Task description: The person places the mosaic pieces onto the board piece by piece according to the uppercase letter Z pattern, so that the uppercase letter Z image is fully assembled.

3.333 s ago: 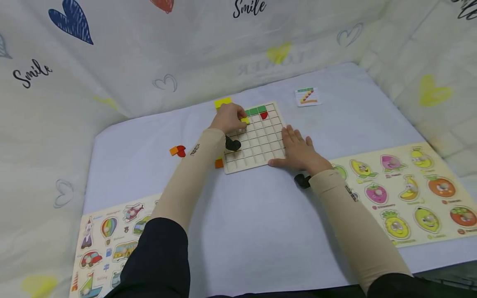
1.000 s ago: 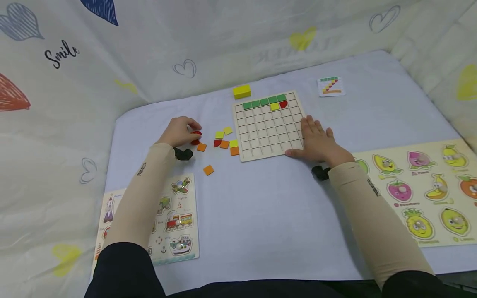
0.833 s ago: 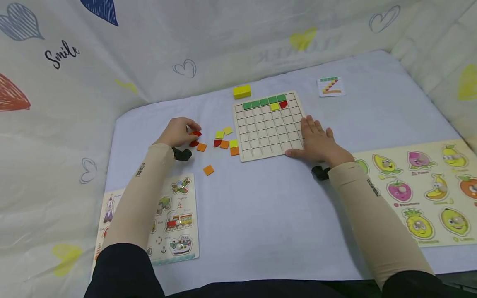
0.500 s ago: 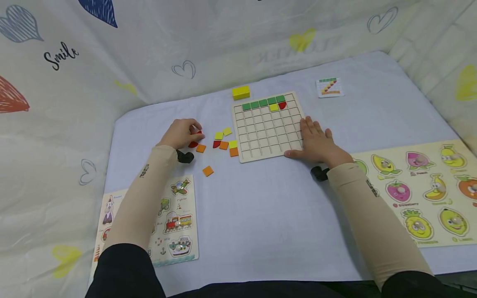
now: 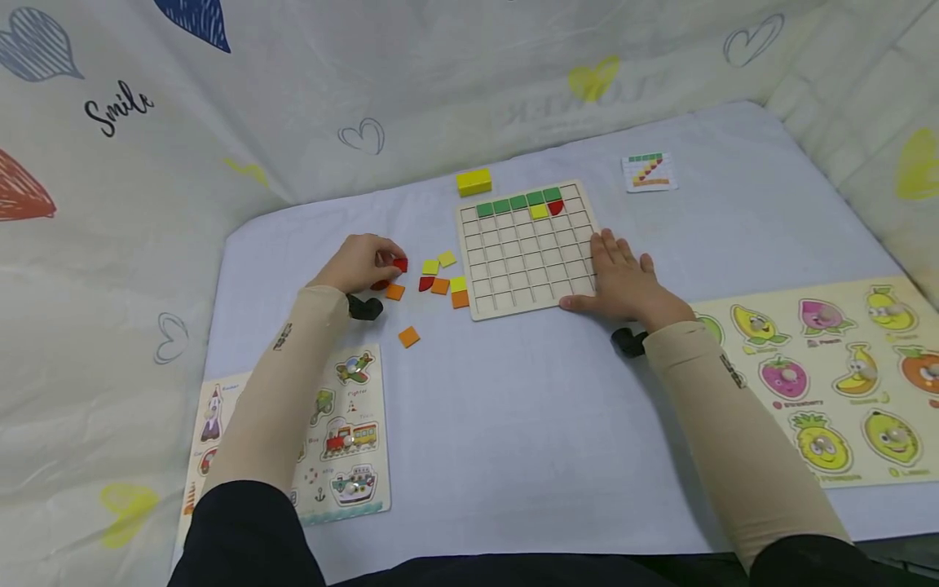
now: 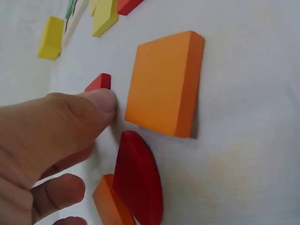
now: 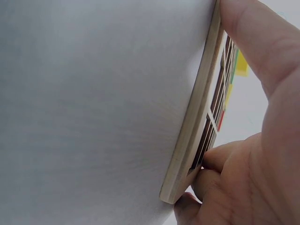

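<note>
Head view, left hand moved off grid board, fingers pinching red piece, right hand straight-fingered against board

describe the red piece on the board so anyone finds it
On the white table lies a pale grid board with a row of green tiles. Below the row's right end sits the red piece, beside a yellow tile. There, it alone is red and curve-edged.
</note>
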The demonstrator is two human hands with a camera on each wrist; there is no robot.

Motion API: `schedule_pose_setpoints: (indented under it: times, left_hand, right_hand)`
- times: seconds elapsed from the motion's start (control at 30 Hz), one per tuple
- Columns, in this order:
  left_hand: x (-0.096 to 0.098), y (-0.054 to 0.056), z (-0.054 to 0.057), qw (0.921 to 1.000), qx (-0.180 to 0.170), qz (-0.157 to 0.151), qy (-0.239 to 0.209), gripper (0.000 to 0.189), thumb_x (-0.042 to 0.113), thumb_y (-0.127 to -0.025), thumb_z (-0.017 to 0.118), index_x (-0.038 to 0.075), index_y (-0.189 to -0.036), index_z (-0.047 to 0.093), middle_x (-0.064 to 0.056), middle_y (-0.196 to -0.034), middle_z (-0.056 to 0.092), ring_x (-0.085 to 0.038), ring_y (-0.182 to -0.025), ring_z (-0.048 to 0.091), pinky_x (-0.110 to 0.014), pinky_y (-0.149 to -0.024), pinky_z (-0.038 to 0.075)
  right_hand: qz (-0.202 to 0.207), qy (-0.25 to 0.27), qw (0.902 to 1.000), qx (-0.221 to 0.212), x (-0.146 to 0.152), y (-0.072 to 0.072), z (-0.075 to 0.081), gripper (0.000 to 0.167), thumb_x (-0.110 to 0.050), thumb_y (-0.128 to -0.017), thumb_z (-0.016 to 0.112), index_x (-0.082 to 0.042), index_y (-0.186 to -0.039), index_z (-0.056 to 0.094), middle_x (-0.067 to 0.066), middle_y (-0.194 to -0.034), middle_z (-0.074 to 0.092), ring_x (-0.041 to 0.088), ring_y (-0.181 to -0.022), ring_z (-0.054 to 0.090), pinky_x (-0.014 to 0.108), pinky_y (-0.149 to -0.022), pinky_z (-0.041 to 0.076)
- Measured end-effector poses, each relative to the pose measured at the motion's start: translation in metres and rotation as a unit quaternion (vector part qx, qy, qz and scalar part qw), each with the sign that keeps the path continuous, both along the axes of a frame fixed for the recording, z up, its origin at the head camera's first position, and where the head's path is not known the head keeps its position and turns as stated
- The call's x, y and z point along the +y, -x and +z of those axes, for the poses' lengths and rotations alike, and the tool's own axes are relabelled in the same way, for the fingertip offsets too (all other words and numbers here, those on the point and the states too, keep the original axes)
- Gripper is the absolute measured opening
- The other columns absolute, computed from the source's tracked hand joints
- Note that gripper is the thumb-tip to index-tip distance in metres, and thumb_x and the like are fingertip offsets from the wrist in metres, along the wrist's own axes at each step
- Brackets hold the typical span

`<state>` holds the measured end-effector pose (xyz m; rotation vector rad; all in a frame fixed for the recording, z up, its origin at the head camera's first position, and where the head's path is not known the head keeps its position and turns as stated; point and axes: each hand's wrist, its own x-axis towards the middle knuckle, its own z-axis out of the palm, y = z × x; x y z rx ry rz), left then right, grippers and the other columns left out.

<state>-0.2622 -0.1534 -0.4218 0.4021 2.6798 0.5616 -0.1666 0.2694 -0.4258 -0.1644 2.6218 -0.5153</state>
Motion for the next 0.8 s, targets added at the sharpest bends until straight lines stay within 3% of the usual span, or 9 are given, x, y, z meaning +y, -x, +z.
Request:
schedule_pose_setpoints:
  times: [0.13, 0.33, 0.47, 0.63, 0.8]
  left_hand:
    - [0.0021, 0.0007, -0.0006, 0.9999, 0.010, -0.004, -0.009, 0.033, 0.020, -0.096, 0.073, 0.017, -0.129, 0.073, -0.007, -0.122, 0.062, -0.027, -0.100, 0.054, -0.036, -0.083, 0.052]
    - [0.0078, 0.0000, 0.0006, 0.9995, 0.024, -0.017, -0.012, 0.031, 0.023, -0.097, 0.073, 0.014, -0.126, 0.074, -0.008, -0.112, 0.068, -0.026, -0.094, 0.058, -0.034, -0.080, 0.053]
    - [0.0060, 0.0004, -0.0003, 0.9991, 0.034, -0.017, -0.021, 0.032, 0.018, -0.094, 0.073, 0.013, -0.125, 0.074, -0.008, -0.120, 0.066, -0.027, -0.100, 0.056, -0.036, -0.086, 0.051]
    - [0.0029, 0.0026, -0.0014, 0.9993, 0.010, -0.015, -0.033, 0.036, 0.006, -0.092, 0.065, 0.015, -0.125, 0.074, -0.005, -0.127, 0.066, -0.026, -0.106, 0.057, -0.038, -0.089, 0.054]
    - [0.0016, 0.0068, -0.0026, 0.9997, -0.010, -0.008, -0.020, 0.033, 0.009, -0.094, 0.067, 0.018, -0.125, 0.075, -0.004, -0.128, 0.067, -0.026, -0.111, 0.058, -0.041, -0.098, 0.053]
  right_hand:
    - [0.000, -0.002, 1.0000, -0.002, -0.0002, 0.0005, -0.0005, 0.125, -0.065, -0.093, 0.064, 0.000, -0.162, -0.017, 0.022, -0.170, -0.024, 0.047, -0.160, -0.015, 0.073, -0.124, -0.006]
    - [0.000, -0.005, 1.0000, -0.004, -0.0002, 0.0007, 0.0006, 0.126, -0.066, -0.093, 0.064, 0.000, -0.162, -0.018, 0.022, -0.170, -0.024, 0.047, -0.160, -0.014, 0.073, -0.124, -0.006]
    - [-0.001, -0.003, 1.0000, -0.004, 0.0001, 0.0009, 0.0000, 0.126, -0.066, -0.093, 0.064, 0.000, -0.162, -0.018, 0.022, -0.170, -0.025, 0.047, -0.160, -0.015, 0.073, -0.124, -0.007]
    - [0.002, -0.006, 1.0000, -0.002, 0.0006, 0.0011, -0.0009, 0.126, -0.067, -0.093, 0.063, 0.000, -0.162, -0.018, 0.022, -0.170, -0.025, 0.047, -0.160, -0.015, 0.073, -0.124, -0.006]
    - [0.002, -0.006, 1.0000, 0.000, 0.0001, 0.0017, -0.0023, 0.125, -0.066, -0.093, 0.063, 0.000, -0.162, -0.018, 0.022, -0.170, -0.025, 0.047, -0.160, -0.015, 0.073, -0.124, -0.006]
